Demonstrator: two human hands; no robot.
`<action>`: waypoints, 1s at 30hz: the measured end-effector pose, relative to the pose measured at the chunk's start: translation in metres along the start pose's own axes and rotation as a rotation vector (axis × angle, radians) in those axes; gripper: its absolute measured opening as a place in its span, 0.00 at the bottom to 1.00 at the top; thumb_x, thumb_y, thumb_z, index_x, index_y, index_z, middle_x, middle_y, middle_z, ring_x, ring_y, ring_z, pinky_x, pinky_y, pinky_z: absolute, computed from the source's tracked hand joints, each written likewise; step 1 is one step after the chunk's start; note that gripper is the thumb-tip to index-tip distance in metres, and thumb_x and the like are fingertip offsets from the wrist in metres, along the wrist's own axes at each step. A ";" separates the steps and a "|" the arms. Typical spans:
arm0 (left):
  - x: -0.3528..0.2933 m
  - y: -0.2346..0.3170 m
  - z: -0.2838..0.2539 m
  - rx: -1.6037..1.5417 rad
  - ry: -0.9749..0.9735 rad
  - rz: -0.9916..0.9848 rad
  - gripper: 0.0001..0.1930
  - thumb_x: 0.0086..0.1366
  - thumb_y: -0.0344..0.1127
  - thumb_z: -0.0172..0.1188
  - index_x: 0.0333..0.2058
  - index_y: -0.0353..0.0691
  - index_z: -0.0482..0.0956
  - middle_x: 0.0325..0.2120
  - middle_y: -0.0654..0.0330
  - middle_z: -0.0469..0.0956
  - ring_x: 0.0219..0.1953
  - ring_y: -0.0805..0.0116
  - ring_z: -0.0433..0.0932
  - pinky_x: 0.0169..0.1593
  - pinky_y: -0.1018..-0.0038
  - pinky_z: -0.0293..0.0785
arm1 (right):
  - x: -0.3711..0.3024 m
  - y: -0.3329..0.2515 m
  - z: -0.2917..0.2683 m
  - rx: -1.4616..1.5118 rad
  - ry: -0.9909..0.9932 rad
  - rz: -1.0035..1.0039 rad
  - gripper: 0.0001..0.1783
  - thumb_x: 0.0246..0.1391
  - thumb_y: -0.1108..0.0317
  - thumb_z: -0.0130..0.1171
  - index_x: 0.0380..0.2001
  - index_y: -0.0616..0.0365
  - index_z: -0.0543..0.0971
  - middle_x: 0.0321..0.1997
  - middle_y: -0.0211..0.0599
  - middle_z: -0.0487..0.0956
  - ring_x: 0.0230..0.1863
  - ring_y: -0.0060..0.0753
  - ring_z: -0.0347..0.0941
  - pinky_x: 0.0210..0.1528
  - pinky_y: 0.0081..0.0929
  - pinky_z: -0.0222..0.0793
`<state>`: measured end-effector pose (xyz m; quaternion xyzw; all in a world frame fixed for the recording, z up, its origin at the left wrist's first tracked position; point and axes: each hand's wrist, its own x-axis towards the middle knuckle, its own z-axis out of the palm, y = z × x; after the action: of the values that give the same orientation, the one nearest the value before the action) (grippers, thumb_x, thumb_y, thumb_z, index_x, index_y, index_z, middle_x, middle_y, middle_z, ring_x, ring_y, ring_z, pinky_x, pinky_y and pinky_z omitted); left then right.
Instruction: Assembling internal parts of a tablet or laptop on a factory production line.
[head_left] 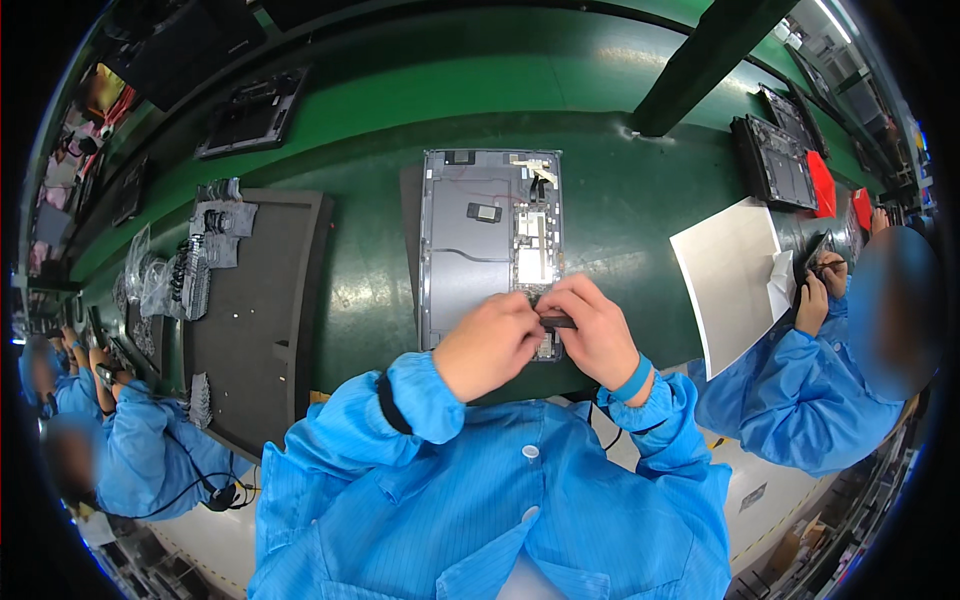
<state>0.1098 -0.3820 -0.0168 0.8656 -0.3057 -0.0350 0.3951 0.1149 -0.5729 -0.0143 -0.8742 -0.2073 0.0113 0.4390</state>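
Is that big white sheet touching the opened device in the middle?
Apart: the head view shows green tabletop between the white sheet and the opened device.

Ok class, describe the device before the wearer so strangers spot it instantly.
Find the green bench, then its middle. The grey device lies there; unlike units farther off, it has the wearer's left hand and right hand over its near end.

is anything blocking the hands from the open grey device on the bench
Nothing visible: the bare left hand and bare right hand are at the near end of the open grey rectangular device, the right holding a small black bar-shaped piece. What lies beneath the hands is hidden.
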 end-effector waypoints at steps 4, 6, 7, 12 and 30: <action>-0.005 0.002 -0.020 -0.234 0.106 -0.303 0.05 0.57 0.26 0.62 0.33 0.35 0.79 0.27 0.56 0.77 0.23 0.66 0.77 0.29 0.71 0.74 | 0.003 0.010 0.004 0.035 -0.054 -0.113 0.15 0.42 0.87 0.59 0.35 0.61 0.80 0.35 0.40 0.79 0.35 0.40 0.79 0.38 0.29 0.76; -0.005 0.000 -0.017 -0.290 0.103 -0.297 0.09 0.57 0.26 0.63 0.37 0.36 0.77 0.28 0.56 0.78 0.24 0.67 0.77 0.30 0.70 0.74 | -0.001 0.011 0.005 0.114 -0.058 -0.048 0.14 0.43 0.86 0.60 0.35 0.60 0.79 0.35 0.39 0.80 0.34 0.39 0.80 0.36 0.30 0.76; -0.004 -0.001 -0.012 -0.280 0.056 -0.269 0.12 0.56 0.25 0.63 0.40 0.36 0.76 0.29 0.55 0.79 0.25 0.66 0.78 0.31 0.70 0.75 | -0.002 0.010 0.005 0.194 -0.061 0.014 0.14 0.43 0.84 0.61 0.36 0.59 0.79 0.34 0.38 0.81 0.32 0.39 0.80 0.34 0.31 0.76; 0.000 -0.007 0.003 -0.229 0.086 -0.273 0.11 0.56 0.24 0.63 0.39 0.35 0.76 0.29 0.55 0.78 0.27 0.62 0.78 0.34 0.69 0.76 | -0.008 -0.002 0.002 0.138 0.097 0.153 0.11 0.49 0.82 0.63 0.36 0.59 0.81 0.32 0.39 0.80 0.28 0.33 0.78 0.30 0.27 0.75; -0.003 0.004 -0.002 -0.437 0.086 -0.449 0.06 0.59 0.24 0.61 0.35 0.33 0.76 0.26 0.60 0.78 0.27 0.73 0.78 0.30 0.76 0.75 | -0.016 0.012 0.017 0.116 0.044 0.028 0.12 0.44 0.78 0.66 0.35 0.58 0.82 0.35 0.37 0.74 0.32 0.39 0.76 0.34 0.31 0.75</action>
<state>0.1062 -0.3807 -0.0131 0.8068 -0.0751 -0.1496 0.5666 0.1008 -0.5727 -0.0363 -0.8500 -0.1843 0.0104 0.4933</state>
